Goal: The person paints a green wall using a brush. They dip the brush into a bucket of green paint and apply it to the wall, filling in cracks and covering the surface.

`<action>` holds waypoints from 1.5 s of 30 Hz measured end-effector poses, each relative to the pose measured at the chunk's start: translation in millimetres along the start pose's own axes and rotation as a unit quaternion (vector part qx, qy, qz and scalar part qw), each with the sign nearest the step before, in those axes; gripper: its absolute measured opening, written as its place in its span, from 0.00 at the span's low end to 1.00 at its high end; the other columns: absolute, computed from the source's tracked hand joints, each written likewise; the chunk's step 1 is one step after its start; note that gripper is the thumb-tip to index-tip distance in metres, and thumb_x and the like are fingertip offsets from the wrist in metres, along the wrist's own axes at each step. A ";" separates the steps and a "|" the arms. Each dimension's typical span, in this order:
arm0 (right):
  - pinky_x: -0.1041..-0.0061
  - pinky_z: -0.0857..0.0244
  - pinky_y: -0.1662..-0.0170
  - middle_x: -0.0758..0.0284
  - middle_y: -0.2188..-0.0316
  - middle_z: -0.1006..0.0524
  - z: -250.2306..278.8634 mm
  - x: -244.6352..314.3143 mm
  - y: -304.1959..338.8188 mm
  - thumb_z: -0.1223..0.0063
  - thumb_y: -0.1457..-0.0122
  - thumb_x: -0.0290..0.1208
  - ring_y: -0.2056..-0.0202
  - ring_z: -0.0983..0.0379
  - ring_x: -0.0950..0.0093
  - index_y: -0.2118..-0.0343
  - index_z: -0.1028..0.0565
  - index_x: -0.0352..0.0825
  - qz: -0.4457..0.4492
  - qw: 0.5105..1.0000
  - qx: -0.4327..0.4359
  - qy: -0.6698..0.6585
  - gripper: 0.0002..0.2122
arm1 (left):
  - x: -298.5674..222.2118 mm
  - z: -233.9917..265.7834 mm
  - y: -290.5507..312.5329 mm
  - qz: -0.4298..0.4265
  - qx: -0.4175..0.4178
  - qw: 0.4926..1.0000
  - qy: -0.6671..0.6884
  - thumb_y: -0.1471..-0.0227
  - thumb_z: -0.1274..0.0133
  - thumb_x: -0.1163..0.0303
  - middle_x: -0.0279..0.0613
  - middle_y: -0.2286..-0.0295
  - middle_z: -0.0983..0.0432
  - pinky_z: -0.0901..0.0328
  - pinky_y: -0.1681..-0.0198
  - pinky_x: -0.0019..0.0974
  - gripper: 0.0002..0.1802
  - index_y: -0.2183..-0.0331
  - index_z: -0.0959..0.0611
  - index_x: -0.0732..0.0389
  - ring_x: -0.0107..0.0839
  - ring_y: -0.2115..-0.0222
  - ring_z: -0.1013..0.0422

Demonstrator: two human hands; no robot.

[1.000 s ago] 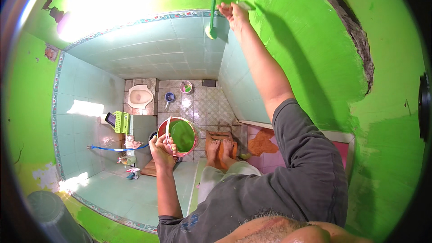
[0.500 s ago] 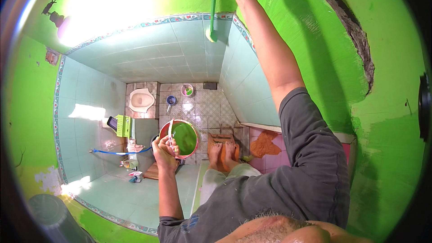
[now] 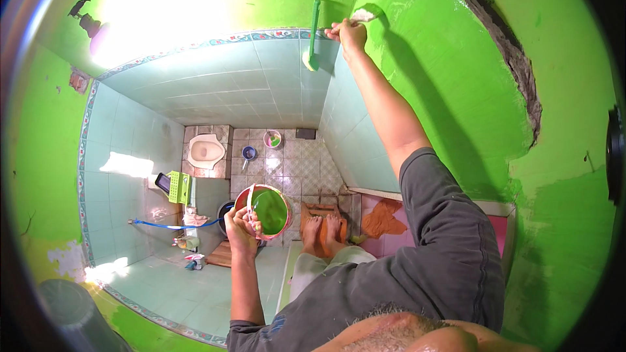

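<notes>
My left hand is closed around the pale handle of a pink-rimmed bucket, which hangs above the floor. Bright green paint lies inside it. Up at the right, my arm stretches to the green wall, where my right hand grips a paintbrush. Its pale bristles are at the painted surface just above the tiles; whether they touch cannot be made out. The brush's handle is mostly hidden by my fingers.
My bare feet stand on an orange-brown wooden stool. A squat toilet, a blue dipper and a small pink tub are on the floor. A long green-handled brush hangs at the far wall. A blue hose crosses the left.
My right hand has come down the wall toward the tile border, and the brush's bristles now show. The bucket in my left hand has shifted slightly right and down in view.
</notes>
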State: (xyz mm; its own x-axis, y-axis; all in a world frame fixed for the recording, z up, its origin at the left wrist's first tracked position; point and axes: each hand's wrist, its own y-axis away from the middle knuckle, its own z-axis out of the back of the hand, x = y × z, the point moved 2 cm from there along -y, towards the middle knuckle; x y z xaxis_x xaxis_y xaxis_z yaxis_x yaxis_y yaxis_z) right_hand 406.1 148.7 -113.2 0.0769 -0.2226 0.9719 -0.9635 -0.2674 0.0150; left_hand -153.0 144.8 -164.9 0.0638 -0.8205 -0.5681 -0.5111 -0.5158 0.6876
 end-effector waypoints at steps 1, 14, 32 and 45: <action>0.75 0.22 0.74 0.50 0.66 0.25 -6.0 13.2 -1.5 0.62 0.35 0.27 0.78 0.22 0.66 0.68 0.36 0.20 0.046 0.999 0.001 0.014 0.11 | -0.2 1.0 -0.9 0.001 0.006 1.000 0.005 0.44 0.64 0.47 0.37 0.78 0.30 0.41 0.80 0.29 0.28 0.64 0.27 0.65 0.28 0.82 0.36; 0.74 0.24 0.79 0.52 0.67 0.24 11.2 15.6 -15.5 0.59 0.36 0.25 0.79 0.21 0.65 0.67 0.35 0.21 -0.009 0.999 -0.023 0.027 0.09 | 5.6 -6.5 -7.4 0.008 0.014 1.000 0.022 0.43 0.62 0.49 0.37 0.79 0.31 0.39 0.82 0.28 0.24 0.63 0.28 0.63 0.26 0.84 0.36; 0.74 0.21 0.69 0.52 0.69 0.24 36.2 -88.2 6.0 0.63 0.34 0.26 0.69 0.20 0.61 0.68 0.34 0.19 -0.207 0.972 0.006 -0.110 0.12 | 22.7 2.3 1.8 0.020 -0.008 1.000 0.019 0.42 0.62 0.50 0.36 0.78 0.31 0.40 0.82 0.28 0.24 0.62 0.28 0.64 0.25 0.83 0.37; 0.70 0.20 0.66 0.49 0.70 0.24 -24.8 82.4 -20.9 0.63 0.35 0.24 0.73 0.21 0.61 0.68 0.37 0.21 0.097 0.984 0.029 -0.143 0.09 | 29.4 1.0 -4.6 0.020 -0.010 1.000 0.017 0.43 0.61 0.51 0.37 0.78 0.30 0.38 0.80 0.28 0.23 0.63 0.28 0.63 0.27 0.83 0.35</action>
State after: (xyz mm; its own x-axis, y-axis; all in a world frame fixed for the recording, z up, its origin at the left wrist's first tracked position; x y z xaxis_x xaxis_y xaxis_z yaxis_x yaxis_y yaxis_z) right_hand 426.3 159.2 -27.6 -0.0307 -0.5276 0.8489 -0.9516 -0.2445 -0.1863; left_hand -149.6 123.3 -185.2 0.0733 -0.8482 -0.5246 -0.4961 -0.4874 0.7186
